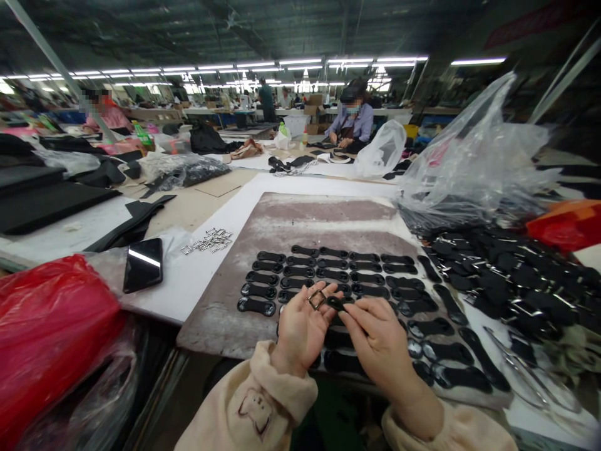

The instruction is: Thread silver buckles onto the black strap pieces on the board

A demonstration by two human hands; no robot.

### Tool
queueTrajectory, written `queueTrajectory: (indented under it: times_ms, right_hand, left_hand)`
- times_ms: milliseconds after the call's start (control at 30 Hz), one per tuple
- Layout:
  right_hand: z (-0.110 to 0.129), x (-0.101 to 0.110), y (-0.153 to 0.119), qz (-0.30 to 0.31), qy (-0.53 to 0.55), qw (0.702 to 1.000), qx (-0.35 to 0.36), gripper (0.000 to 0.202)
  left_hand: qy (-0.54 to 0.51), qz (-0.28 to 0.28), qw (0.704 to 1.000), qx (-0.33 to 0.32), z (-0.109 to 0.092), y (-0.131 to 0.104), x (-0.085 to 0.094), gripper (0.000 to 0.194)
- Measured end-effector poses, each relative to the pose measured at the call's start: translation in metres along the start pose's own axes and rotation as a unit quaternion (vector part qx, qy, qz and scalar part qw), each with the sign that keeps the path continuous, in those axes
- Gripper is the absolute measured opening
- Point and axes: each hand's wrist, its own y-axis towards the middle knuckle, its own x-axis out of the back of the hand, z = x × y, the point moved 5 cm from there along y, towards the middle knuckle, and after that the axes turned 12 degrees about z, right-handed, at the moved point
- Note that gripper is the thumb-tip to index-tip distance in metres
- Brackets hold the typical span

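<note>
My left hand [303,326] is turned palm up, with a square metal ring [317,300] held across its fingers near the thumb. My right hand [375,332] pinches a small black strap piece [335,303] between thumb and fingers, its end right beside the ring; whether it passes through the ring I cannot tell. Beneath both hands, rows of black tabs [260,290] with rounded ends lie on a brownish board [211,319]. Some tab ends look shiny and wet. Several loose metal rings [213,240] are piled on the white table left of the board.
A dark phone [143,265] and a red plastic bag [56,338] are at left. To the right lie a heap of black pieces with metal rings [507,282], scissors [530,369] and a large clear bag [488,156]. A masked co-worker [352,116] sits across the table.
</note>
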Motion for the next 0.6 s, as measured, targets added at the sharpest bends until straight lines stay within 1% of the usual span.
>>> queueTrajectory:
  times_ms: [100,200,267,333,433,533,600]
  right_hand:
    - [0.006,-0.008,0.0,0.02,-0.042,0.999,0.024,0.017]
    - [0.006,-0.012,-0.001,0.03,-0.096,0.995,0.021,0.02]
    - [0.005,-0.012,-0.001,0.034,-0.114,0.993,0.016,0.021]
    - [0.004,-0.011,-0.002,0.034,-0.118,0.992,0.013,0.021]
    - [0.001,-0.011,-0.003,0.013,-0.102,0.995,0.015,0.019]
    - [-0.002,-0.011,-0.004,-0.018,-0.063,0.998,0.02,0.017]
    - [-0.002,-0.012,-0.004,-0.024,-0.048,0.998,0.024,0.018]
  left_hand:
    - [-0.009,0.001,1.0,0.017,0.007,-0.002,-0.003,0.028]
    - [-0.013,-0.001,1.0,0.013,0.012,-0.003,-0.006,0.026]
    - [0.008,0.002,1.0,0.002,0.013,-0.004,-0.007,0.024]
    - [0.043,0.011,0.999,-0.01,0.014,-0.005,-0.009,0.026]
    - [0.078,0.031,0.996,-0.028,0.016,-0.008,-0.014,0.038]
    - [0.097,0.043,0.993,-0.047,0.019,-0.012,-0.019,0.063]
    - [0.11,0.037,0.991,-0.061,0.02,-0.014,-0.02,0.072]
